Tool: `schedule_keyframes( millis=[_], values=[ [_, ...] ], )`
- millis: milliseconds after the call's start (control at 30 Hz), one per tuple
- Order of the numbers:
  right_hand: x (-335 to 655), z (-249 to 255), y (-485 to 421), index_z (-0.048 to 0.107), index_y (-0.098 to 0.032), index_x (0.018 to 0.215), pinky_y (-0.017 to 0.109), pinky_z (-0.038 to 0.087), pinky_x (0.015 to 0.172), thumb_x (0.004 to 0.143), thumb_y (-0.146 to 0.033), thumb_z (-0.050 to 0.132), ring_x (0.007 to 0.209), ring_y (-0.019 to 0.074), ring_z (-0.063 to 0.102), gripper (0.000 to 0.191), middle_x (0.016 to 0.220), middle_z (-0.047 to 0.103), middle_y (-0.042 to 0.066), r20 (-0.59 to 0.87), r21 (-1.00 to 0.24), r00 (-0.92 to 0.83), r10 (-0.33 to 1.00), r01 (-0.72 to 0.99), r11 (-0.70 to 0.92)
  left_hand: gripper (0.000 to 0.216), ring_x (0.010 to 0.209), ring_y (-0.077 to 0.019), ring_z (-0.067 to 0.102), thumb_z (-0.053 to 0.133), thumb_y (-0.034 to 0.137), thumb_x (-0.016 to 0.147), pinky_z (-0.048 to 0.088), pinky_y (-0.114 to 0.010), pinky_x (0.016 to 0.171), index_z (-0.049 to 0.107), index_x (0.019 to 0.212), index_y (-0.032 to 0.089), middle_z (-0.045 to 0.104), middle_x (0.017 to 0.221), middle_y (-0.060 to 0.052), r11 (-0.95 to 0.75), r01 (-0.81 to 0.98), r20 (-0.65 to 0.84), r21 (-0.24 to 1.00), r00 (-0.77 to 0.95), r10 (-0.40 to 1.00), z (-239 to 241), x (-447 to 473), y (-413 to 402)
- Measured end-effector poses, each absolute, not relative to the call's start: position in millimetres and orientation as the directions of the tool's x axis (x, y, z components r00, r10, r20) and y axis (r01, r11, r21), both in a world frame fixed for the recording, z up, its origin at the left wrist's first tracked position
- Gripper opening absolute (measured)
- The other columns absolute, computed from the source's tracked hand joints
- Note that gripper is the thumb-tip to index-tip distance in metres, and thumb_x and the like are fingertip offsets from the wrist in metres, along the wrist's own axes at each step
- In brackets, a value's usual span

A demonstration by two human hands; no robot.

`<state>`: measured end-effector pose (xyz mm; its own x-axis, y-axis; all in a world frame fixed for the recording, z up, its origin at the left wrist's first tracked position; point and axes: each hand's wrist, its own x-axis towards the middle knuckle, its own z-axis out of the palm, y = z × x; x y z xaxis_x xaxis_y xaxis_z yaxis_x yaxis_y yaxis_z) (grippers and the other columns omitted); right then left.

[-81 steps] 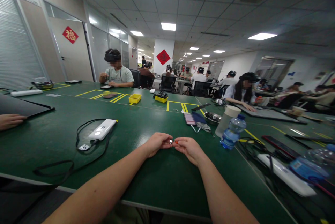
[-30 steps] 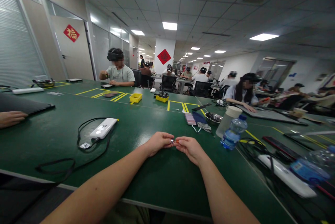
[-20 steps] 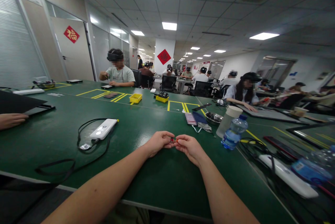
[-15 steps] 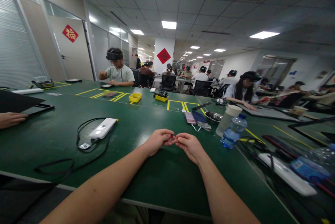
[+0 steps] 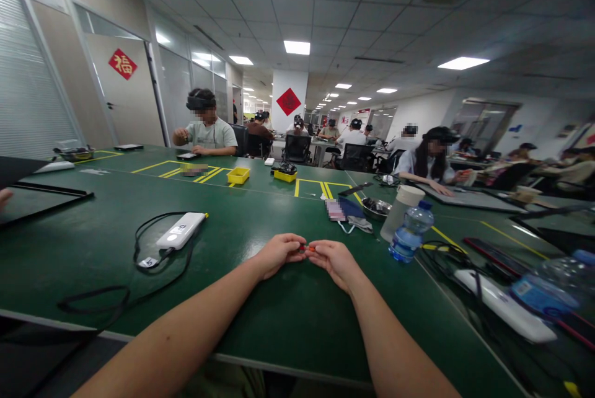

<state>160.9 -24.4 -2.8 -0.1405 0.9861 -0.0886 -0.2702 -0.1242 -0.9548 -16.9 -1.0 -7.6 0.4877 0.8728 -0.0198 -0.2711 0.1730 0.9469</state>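
Both hands meet low over the green worktop (image 5: pixel 288 330), near its front edge. The left hand (image 5: pixel 277 254) and the right hand (image 5: pixel 335 263) each have their fingers pinched together on one end of a small orange piece (image 5: pixel 307 248), which sits between the fingertips of the two hands just above the surface. It is too small to show any detail.

To the left, well apart from the hands, a white power bank (image 5: pixel 181 230) lies with a black cable (image 5: pixel 139 271) looping round it toward the front edge. Further left a dark flat panel (image 5: pixel 44 201) rests on the worktop.

To the right, near the right hand but not touching it, a water bottle (image 5: pixel 411 234) stands beside a pale cup (image 5: pixel 398 211). Behind them are a metal bowl (image 5: pixel 375 206) and a grey cloth (image 5: pixel 356 223). At the far right a long white device (image 5: pixel 504 305) lies among dark cables beside a second bottle (image 5: pixel 548 289).

Across the worktop sit two yellow trays (image 5: pixel 238 175), and other people are seated at work beyond them.
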Motion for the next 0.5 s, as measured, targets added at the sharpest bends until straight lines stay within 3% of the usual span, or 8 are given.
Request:
schedule_keyframes(
  millis=[300, 500],
  values=[
    [161.3, -2.4, -25.6, 0.063, -0.010, 0.083, 0.030, 0.054, 0.074, 0.069, -0.012, 0.061, 0.076, 0.0176, 0.067, 0.015, 0.080, 0.069, 0.012, -0.076, -0.960, -0.145, 0.987, -0.256, -0.111, 0.027, 0.080, -0.0155, 0.064, 0.060, 0.010, 0.070, 0.051, -0.027, 0.077, 0.058, 0.097, 0.010, 0.065, 0.089, -0.011, 0.134, -0.240, -0.004, 0.961, 0.478, 0.879, -7.1, -15.7, -4.3],
    [158.7, 0.6, -28.0, 0.062, -0.010, 0.082, 0.027, 0.054, 0.070, 0.065, -0.013, 0.066, 0.076, 0.0175, 0.067, 0.017, 0.083, 0.068, 0.012, -0.082, -0.959, -0.132, 0.988, -0.258, -0.114, 0.026, 0.066, -0.0103, 0.062, 0.064, 0.009, 0.067, 0.050, -0.022, 0.065, 0.059, 0.092, 0.011, 0.064, 0.083, -0.008, 0.046, -0.198, 0.055, 0.979, 0.476, 0.878, -4.8, -15.1, -6.5]
  ],
)
